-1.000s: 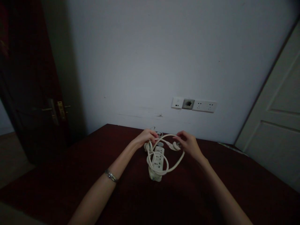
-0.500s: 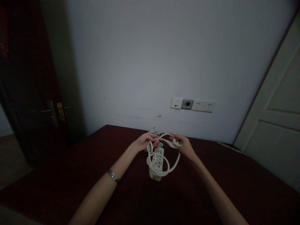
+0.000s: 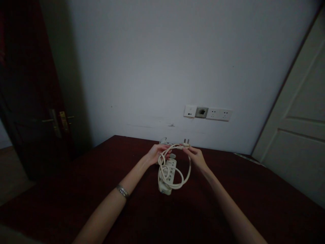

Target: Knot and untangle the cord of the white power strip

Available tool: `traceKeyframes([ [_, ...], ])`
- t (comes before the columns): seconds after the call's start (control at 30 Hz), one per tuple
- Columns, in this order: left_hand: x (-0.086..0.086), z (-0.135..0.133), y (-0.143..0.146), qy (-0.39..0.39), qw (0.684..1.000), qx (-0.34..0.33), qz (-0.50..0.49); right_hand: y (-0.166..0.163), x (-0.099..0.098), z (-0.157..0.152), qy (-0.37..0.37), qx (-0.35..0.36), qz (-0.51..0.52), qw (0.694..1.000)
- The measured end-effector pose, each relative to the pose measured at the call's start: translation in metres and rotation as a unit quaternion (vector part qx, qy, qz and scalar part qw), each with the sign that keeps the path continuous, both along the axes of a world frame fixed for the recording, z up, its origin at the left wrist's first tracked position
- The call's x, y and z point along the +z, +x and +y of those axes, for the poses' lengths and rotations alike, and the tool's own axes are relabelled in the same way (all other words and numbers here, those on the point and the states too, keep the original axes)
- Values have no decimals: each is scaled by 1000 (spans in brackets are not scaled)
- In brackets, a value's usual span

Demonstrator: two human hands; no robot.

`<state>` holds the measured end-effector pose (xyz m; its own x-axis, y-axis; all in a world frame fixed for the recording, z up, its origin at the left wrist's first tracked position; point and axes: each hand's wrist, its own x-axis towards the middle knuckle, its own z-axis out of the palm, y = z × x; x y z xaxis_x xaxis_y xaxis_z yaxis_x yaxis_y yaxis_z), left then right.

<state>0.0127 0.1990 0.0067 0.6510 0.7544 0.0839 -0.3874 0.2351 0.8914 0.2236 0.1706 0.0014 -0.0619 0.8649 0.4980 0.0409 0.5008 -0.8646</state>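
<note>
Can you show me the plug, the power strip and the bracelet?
Plug [image 3: 186, 145], head view: its body, just below the prongs.
Power strip [image 3: 172, 171], head view: its socketed top face.
Bracelet [image 3: 123, 191], head view: the middle of its band.

Cream cord [image 3: 183, 183], off-white power strip [image 3: 172, 169], dark red-brown bench [image 3: 203, 206].
Strip face: repeating dark slots. Plug [image 3: 186, 145] cream, prongs [image 3: 188, 141] grey. Bracelet [image 3: 123, 191] silver. Wall [image 3: 152, 67] dim blue-grey, dark smudges [image 3: 171, 125] low down. Double socket plate [image 3: 218, 114] white, black holes in two matching groups; outlet beside it [image 3: 201, 112] grey-framed, black centre. Left door [image 3: 27, 95] near-black to deep red, lock plate [image 3: 63, 120] gold. Right door [image 3: 302, 112] pale grey, darker panel lines.
</note>
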Motion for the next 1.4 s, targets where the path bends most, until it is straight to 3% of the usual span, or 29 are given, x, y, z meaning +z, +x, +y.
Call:
traceKeyframes([
  [0.1, 13, -12, 4, 98, 993, 38, 62, -4, 0, 0, -15, 3, 6, 1000],
  [0.23, 26, -26, 12, 251, 953, 98, 139, -6, 5, -2, 12, 27, -14, 999],
  [0.53, 28, -18, 5, 350, 905, 110, 216, -5, 11, -9, -62, 52, 37, 996],
  [0.97, 20, -13, 3, 331, 908, 97, 238, -3, 14, -8, -7, -46, -5, 999],
  [1.23, 11, -5, -10, 310, 917, -32, 250, -13, -5, 3, -71, -77, 125, 987],
  [1.4, 11, -7, -7, 316, 909, -24, 270, -9, -3, 3, -95, -38, 178, 979],
])
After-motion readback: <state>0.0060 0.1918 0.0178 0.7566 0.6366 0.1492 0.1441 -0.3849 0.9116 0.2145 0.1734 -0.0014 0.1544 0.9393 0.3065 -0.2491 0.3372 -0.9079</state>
